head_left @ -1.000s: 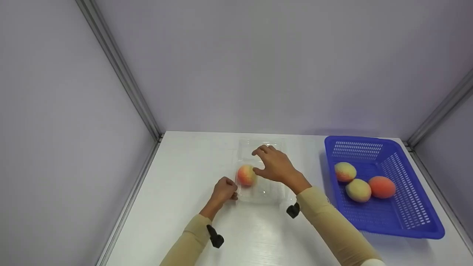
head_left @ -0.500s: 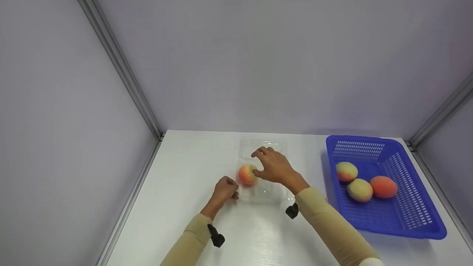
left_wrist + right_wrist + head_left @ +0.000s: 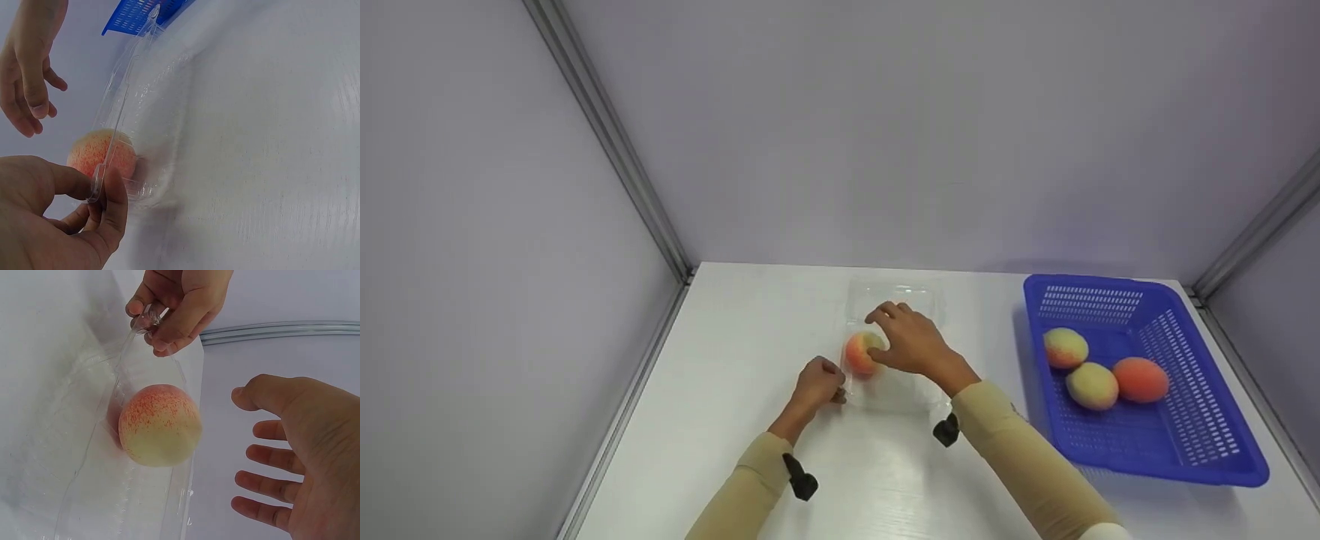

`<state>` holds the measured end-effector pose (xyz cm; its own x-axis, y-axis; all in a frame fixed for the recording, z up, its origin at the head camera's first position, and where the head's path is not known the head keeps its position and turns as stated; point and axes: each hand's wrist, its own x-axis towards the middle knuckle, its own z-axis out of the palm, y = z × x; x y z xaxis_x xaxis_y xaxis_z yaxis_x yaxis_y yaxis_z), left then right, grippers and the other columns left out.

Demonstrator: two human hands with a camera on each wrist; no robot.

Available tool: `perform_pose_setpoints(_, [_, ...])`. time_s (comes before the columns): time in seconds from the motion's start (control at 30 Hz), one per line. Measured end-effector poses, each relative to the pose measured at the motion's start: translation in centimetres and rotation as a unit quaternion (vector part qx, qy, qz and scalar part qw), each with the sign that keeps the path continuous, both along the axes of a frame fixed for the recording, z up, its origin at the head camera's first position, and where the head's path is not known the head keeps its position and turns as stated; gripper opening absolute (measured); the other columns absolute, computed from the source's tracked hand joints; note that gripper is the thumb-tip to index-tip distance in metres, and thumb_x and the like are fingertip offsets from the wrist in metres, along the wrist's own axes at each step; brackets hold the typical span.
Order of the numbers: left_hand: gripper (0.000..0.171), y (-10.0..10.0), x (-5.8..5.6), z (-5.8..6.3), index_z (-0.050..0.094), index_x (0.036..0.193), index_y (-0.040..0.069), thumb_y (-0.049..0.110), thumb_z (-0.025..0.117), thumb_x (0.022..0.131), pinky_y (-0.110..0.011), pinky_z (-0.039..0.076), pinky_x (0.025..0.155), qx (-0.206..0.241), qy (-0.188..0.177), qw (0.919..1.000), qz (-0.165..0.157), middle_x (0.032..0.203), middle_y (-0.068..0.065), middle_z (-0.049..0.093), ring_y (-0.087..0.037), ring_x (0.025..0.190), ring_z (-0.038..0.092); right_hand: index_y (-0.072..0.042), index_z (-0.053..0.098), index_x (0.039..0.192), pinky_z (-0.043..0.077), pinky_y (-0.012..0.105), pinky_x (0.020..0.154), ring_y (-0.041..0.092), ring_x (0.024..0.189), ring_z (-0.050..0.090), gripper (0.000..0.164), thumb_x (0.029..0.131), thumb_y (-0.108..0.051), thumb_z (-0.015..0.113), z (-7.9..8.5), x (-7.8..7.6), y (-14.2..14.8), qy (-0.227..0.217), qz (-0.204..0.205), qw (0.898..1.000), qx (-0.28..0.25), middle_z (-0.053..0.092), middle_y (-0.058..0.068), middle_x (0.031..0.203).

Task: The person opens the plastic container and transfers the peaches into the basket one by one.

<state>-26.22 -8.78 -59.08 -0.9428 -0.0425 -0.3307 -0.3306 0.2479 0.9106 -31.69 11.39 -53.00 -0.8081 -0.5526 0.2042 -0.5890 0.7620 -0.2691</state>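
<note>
A clear plastic clamshell box (image 3: 896,390) lies opened on the table, its lid (image 3: 859,298) folded back toward the wall. In its left part sits one peach (image 3: 160,424), red at one end and yellow-green at the other. My left hand (image 3: 817,384) pinches the box's rim at the left edge between thumb and fingers, plain in the left wrist view. Above the box hovers my right hand (image 3: 913,341), fingers spread and bent, nothing in it. The right wrist view shows a gap between that hand (image 3: 320,455) and the peach.
To the right stands a blue perforated basket (image 3: 1140,461) holding a yellow-red peach (image 3: 1066,348), a yellowish peach (image 3: 1093,386) and an orange-red peach (image 3: 1141,379). Pale walls (image 3: 870,135) close off the back and sides of the white table (image 3: 720,352).
My right hand has shifted slightly left and toward me over the peach. My left hand keeps its pinch on the box rim. The peach stays put in the box.
</note>
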Motion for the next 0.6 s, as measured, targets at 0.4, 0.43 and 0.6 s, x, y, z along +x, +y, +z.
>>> perform_pose_setpoints(0.4, [0.009,0.1,0.0,0.2,0.056,0.107,0.002,0.004,0.059,0.099,-0.027,0.064,0.067,-0.009,-0.01,0.9999,0.002,0.09,-0.007,0.06,-0.014,0.073,0.062,-0.011,0.068,0.135,0.06,0.051,0.101,0.032,0.123,0.063,0.049,0.093,-0.033,0.079,-1.1,-0.2,-0.7,-0.031,-0.015,0.999,0.011,0.065,0.009,0.138])
perform_pose_setpoints(0.43, [0.009,0.1,0.0,0.2,0.056,0.107,0.002,0.004,0.059,0.098,-0.027,0.064,0.066,-0.009,-0.008,0.9999,0.001,0.09,-0.007,0.06,-0.014,0.072,0.062,-0.011,0.068,0.135,0.06,0.051,0.101,0.032,0.123,0.064,0.049,0.093,-0.033,0.079,-1.1,-0.1,-0.7,-0.032,-0.014,0.999,0.009,0.065,0.009,0.138])
perform_pose_setpoints(0.6, [0.008,0.0,0.0,0.0,0.056,0.105,0.002,0.004,0.059,0.098,-0.028,0.064,0.067,-0.003,0.001,1.0,-0.002,0.089,-0.007,0.06,-0.013,0.071,0.062,-0.009,0.068,0.134,0.061,0.052,0.098,0.034,0.123,0.064,0.049,0.092,-0.031,0.081,-1.5,0.0,-0.9,-0.032,-0.007,0.999,-0.007,0.066,0.011,0.137])
